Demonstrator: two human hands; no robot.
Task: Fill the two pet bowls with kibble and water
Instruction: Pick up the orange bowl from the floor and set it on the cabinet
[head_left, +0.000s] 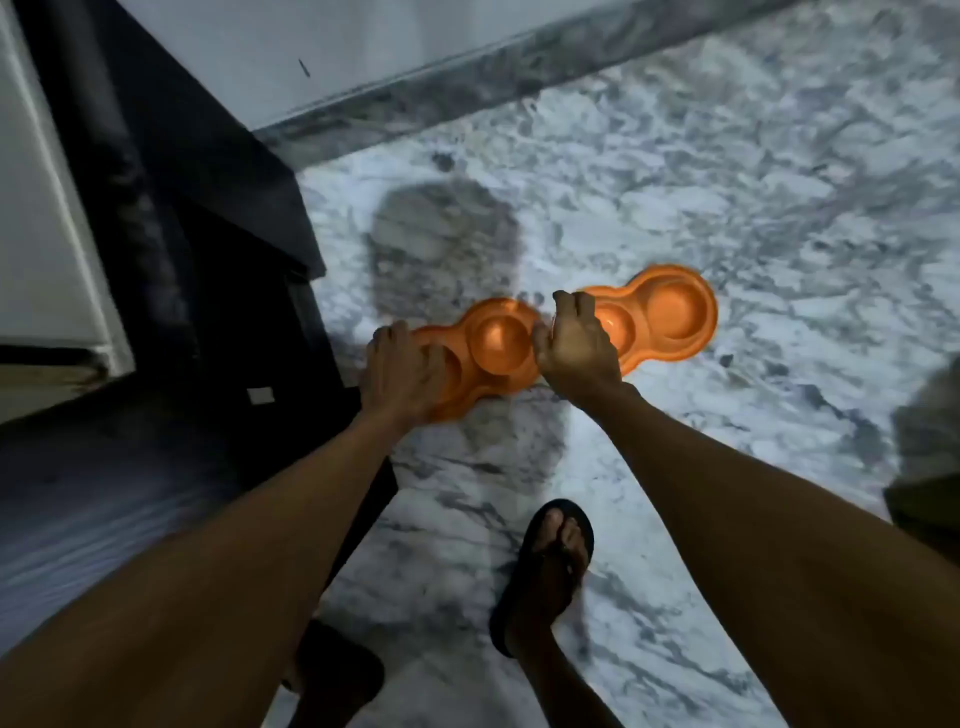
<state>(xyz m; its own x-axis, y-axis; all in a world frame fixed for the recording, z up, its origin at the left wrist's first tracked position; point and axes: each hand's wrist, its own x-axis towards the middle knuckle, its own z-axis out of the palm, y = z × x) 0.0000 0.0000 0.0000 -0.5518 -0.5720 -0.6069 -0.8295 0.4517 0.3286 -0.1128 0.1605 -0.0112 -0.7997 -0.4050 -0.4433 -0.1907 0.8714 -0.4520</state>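
Now the left hand (402, 371) is curling fingers over the left double bowl (501, 340), the right hand (576, 348) over the right double bowl (675, 312), both lying sideways

— What is underfoot?
— A floor (727, 182) of white marble with grey veins. It runs up to a dark grey skirting (467, 88) at the foot of a pale wall (311, 41).
— What stands on it?
— A foot in a black sandal (550, 566), toes pointing away. Lower left is a dark shape (332, 670), too blurred to name. Black furniture (218, 218) stands along the left side.
— And the bowls?
— The left hand (402, 371) grips the left orange double bowl (498, 343), and the right hand (576, 348) grips the right orange double bowl (670, 312), end to end over the marble. I cannot tell whether they touch it. A soft shadow (441, 244) lies on the stone beyond them
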